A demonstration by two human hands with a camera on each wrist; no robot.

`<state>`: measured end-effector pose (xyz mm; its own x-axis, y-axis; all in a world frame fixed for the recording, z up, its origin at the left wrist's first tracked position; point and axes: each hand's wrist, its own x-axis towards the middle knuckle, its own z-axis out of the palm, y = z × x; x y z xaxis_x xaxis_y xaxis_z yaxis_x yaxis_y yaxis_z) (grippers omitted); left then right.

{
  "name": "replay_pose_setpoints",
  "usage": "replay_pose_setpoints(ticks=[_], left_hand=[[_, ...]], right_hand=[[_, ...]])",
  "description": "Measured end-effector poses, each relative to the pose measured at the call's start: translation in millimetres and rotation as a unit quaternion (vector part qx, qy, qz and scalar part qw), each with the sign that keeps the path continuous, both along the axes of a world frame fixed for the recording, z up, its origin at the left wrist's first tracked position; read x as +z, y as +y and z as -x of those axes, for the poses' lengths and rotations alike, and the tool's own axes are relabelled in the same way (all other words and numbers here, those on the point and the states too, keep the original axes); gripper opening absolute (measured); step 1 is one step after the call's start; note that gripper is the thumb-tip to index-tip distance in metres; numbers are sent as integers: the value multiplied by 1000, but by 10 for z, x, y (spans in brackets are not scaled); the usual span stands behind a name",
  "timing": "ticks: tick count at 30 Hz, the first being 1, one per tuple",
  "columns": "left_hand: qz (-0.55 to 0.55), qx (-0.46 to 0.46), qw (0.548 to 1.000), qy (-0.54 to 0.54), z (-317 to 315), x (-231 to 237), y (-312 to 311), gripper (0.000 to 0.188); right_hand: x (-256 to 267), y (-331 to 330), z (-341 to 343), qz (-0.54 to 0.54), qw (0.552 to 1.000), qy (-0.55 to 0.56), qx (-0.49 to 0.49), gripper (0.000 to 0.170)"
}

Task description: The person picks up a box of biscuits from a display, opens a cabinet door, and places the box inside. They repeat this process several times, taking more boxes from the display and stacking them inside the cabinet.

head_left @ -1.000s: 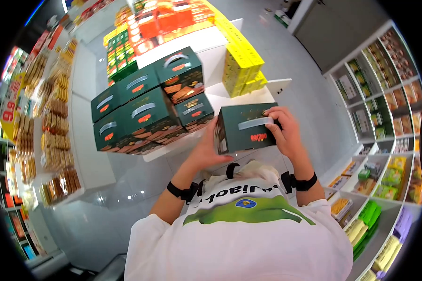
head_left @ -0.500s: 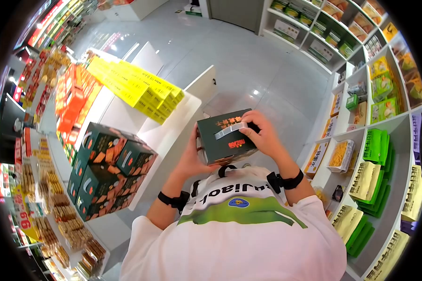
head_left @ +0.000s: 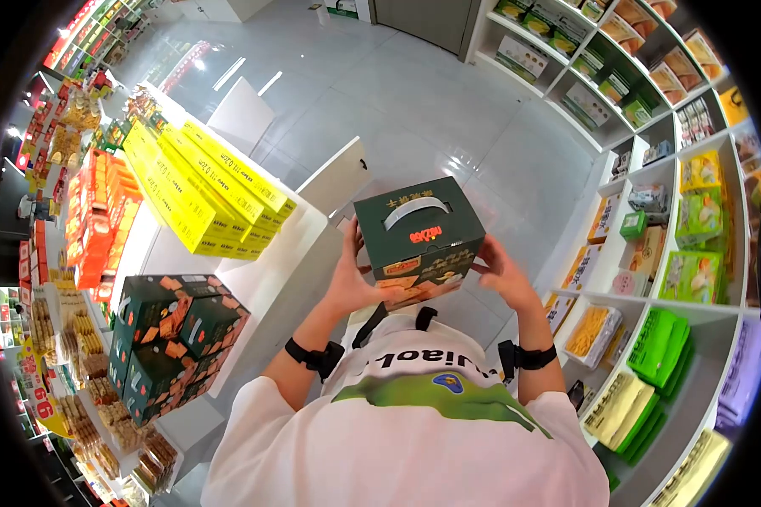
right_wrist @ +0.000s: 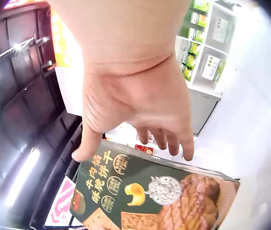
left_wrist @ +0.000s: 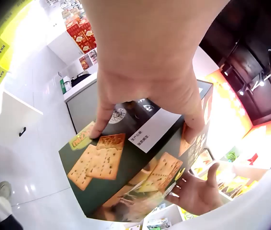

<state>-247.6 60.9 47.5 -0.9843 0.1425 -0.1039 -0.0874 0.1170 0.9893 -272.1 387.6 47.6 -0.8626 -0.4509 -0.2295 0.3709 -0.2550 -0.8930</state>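
Green box (head_left: 418, 226); fingers (left_wrist: 104, 120) at 2 sides

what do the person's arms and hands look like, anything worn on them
The left hand and right hand are bare, with no gloves visible. Near each wrist is a black strap with a small dark mount. The short sleeves are loose and white, belonging to a printed shirt.
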Motion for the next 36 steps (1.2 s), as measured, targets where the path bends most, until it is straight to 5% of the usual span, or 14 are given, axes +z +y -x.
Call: replay_pose_setpoints(ticks=[5,8,14,16,19,23,28,36], left_hand=[[-81,-62,995,18,1266,-164,208,140],[-146,-119,982,10,2024,-120,413,139],[-121,-213,965,96,3344,118,676,139],[-145,-194,970,-16,3725,285,710,135],[-92,-192,976,-39,4265,286,696,141],[-46,-207,974,-76,4971,221,625,144],[-1,-104,994,-19,5689,188,665,146],[76,92,993,-11,6217,476,552,136]], right_hand=[[-31,190,947,-249,961,101,68,127],[-22,445,1487,-275,955,104,33,124],[378,677,2603,-207,978,17,-10,109],[340,676,2957,-199,979,40,-16,102],[167,736,3552,-178,982,60,-16,99],[-32,788,4599,-176,981,68,43,113],[-60,730,6198,-143,973,85,161,132],[170,-58,8037,-86,883,274,372,136]])
